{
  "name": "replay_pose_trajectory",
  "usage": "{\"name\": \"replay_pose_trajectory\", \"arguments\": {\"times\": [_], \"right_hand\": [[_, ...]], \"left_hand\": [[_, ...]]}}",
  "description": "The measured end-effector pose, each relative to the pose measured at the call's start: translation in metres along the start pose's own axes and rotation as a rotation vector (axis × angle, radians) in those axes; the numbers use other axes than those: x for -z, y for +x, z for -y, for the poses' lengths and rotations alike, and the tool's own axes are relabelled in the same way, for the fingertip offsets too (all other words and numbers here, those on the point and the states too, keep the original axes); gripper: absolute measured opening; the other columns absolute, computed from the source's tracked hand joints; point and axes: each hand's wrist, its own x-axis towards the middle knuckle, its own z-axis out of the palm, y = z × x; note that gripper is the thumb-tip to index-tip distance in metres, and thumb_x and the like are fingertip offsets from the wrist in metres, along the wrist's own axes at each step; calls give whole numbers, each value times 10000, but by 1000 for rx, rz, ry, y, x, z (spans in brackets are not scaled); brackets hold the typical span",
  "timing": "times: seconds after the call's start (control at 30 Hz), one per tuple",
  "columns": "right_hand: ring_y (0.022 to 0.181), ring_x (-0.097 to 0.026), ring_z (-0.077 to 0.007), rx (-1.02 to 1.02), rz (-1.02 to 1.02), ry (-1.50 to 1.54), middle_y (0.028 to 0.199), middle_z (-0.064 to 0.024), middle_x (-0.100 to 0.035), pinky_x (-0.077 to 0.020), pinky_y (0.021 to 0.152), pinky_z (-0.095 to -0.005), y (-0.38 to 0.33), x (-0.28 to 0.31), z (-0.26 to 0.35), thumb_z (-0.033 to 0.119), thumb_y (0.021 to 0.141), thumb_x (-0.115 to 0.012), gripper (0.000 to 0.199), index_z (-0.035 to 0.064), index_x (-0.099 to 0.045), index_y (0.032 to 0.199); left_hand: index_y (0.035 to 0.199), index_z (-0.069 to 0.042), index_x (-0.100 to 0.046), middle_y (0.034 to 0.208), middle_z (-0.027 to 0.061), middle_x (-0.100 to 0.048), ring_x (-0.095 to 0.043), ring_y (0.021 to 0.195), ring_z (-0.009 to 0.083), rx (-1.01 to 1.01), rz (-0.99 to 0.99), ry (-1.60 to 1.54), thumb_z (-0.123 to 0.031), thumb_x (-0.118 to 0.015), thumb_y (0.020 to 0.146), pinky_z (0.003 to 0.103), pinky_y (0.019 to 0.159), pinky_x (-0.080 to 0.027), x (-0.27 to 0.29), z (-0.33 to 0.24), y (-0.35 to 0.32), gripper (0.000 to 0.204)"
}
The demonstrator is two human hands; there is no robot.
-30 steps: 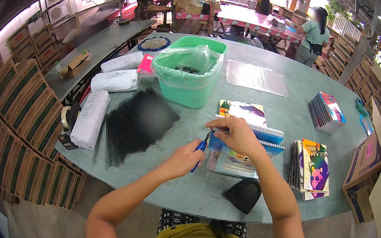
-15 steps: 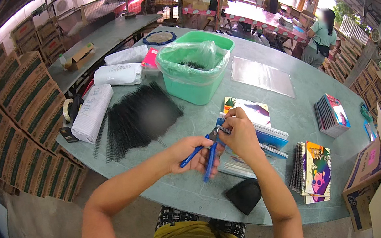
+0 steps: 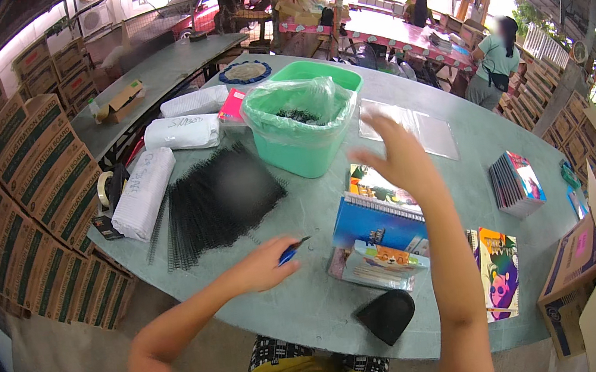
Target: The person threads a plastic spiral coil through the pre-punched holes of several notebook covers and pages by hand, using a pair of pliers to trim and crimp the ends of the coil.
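My left hand (image 3: 260, 268) is closed around blue-handled cutting pliers (image 3: 289, 252), their dark tip pointing toward the notebooks. My right hand (image 3: 402, 151) is raised with fingers spread and nothing in it, beyond the notebooks and beside the green bin. Below it, spiral-bound notebooks lie in a pile: a blue-covered one (image 3: 369, 223) in the middle and one with a cartoon cover (image 3: 386, 257) nearer me. My right forearm hides their right ends. Many black spiral coils (image 3: 217, 204) are spread on the table left of the pile.
A green bin (image 3: 297, 148) lined with clear plastic holds black bits. Clear sheets (image 3: 430, 135) lie to its right. White wrapped rolls (image 3: 145, 195) rest at left. Notebook stacks (image 3: 516, 183) (image 3: 501, 272) and an open carton (image 3: 571, 285) stand at right. A black wedge-shaped object (image 3: 388, 317) sits near the front edge.
My right hand has let go of the notebook coil and swung up and away, opening. My left hand has drawn back left and lower with the pliers. The blue notebook now lies flatter.
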Motion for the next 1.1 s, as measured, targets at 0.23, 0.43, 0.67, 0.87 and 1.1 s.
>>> {"name": "replay_pose_trajectory", "arguments": {"times": [0.23,0.43,0.67,0.87,1.1], "right_hand": [[1317,-312,-312,-66,-123,-475,1384,-151,-387,-239,1060,-471,-163,-59,8,303,759,-661,680,57,-406,1338],[776,-556,-262,2,-287,-170,823,-67,-588,-406,677,-389,-175,4,-31,8,638,-619,397,77,-594,1028],[781,-579,-324,-553,-522,-536,887,-142,-554,-466,689,-400,-211,135,-45,39,747,-634,364,39,-578,1107],[914,-564,-369,-752,88,-274,950,-193,-580,-449,792,-423,-271,55,-125,276,793,-668,399,3,-580,1071],[1018,-552,-319,-267,-290,59,1057,-169,-587,-413,897,-394,-152,11,-43,196,796,-675,352,17,-596,1089]], "left_hand": [[1175,-45,-510,1063,177,-525,-471,1054,355,121,-156,484,-261,-613,796,473,905,-362,-53,41,-27,449],[1110,-58,-565,1092,178,-514,-451,1076,363,-68,-391,397,-261,-640,770,487,926,-331,-75,49,0,403],[981,10,-574,939,161,-566,-531,893,339,146,-825,375,-55,-529,855,400,806,-416,43,104,-22,149],[944,-4,-606,973,166,-579,-537,961,334,117,-769,551,-62,-592,786,401,863,-423,22,94,-37,169],[1016,42,-576,960,288,-602,-565,986,412,752,-782,588,-261,-586,848,458,841,-453,98,212,-28,346]]}}
